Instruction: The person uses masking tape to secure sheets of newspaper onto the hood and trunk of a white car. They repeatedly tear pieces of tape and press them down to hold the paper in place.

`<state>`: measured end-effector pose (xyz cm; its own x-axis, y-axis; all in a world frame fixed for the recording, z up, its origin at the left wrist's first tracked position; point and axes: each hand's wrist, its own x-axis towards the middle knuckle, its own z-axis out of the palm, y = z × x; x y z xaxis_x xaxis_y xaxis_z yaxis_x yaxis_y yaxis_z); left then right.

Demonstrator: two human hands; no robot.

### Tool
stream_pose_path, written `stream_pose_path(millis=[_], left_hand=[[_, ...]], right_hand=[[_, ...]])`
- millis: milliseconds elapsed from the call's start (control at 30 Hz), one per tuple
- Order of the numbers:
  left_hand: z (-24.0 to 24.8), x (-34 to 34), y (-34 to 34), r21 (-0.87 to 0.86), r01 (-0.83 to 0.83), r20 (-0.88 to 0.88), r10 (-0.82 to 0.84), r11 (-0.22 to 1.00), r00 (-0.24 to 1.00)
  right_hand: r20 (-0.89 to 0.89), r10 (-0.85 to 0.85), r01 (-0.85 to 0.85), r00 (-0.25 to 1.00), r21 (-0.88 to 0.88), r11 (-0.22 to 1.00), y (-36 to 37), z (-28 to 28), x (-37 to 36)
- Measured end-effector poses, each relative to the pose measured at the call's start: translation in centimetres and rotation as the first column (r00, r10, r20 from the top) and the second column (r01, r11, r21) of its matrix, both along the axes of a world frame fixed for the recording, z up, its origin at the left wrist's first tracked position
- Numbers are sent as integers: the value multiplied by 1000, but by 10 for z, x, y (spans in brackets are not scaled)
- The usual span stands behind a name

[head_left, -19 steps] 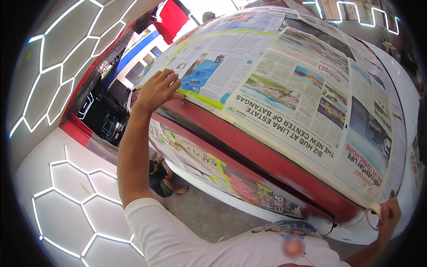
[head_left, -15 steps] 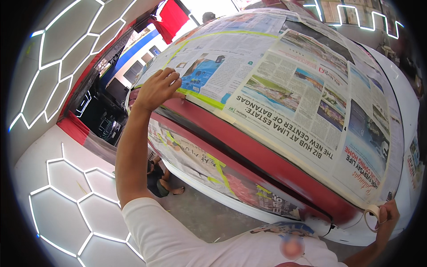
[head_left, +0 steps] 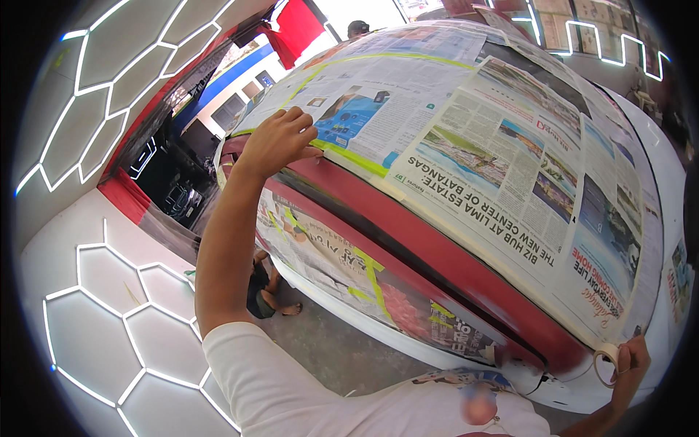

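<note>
1. Newspaper sheets [head_left: 466, 146] are spread over the curved upper surface of a red car body [head_left: 437, 247], reaching from the far left edge to the lower right corner.
2. More newspaper [head_left: 328, 255] is seen covering the side of the body below a bare red band, held by strips of yellow-green tape [head_left: 371, 273].
3. A further strip of yellow-green tape [head_left: 349, 156] is laid along the lower edge of the upper sheets.
4. The left hand [head_left: 280, 142] is pressed flat on that edge, fingers bent down onto the paper and tape, nothing gripped.
5. The right hand [head_left: 630, 360] is closed around a roll of masking tape [head_left: 606, 362] at the lower right corner of the sheets, just beside the paper edge.
6. Hexagonal light strips [head_left: 109, 291] are seen on the white wall at the left.
</note>
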<state>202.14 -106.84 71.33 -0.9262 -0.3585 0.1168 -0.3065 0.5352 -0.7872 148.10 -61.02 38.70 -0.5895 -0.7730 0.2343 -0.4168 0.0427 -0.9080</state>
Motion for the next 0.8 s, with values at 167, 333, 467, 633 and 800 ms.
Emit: stream_pose_path(millis=[167,333,467,633,800], left_hand=[[-7,-6,12,85,-18,-117,28,996,993],[-10,-12,13,67,59,-23,-58,996,998],[-5,-23,16,42,112,112,-116,993,987],[1,-26,13,42,104,154,-109,994,982],[0,-26,13,58,116,160,-123,992,979]], right_hand=[[28,-18,19,999,-34,999,4,1,3],[-98,3,-8,995,-50,999,14,-16,-14],[-52,37,-38,998,-28,999,14,0,-4],[-17,21,-21,1000,23,1000,16,13,1],[48,23,-23,999,5,1000,20,10,0]])
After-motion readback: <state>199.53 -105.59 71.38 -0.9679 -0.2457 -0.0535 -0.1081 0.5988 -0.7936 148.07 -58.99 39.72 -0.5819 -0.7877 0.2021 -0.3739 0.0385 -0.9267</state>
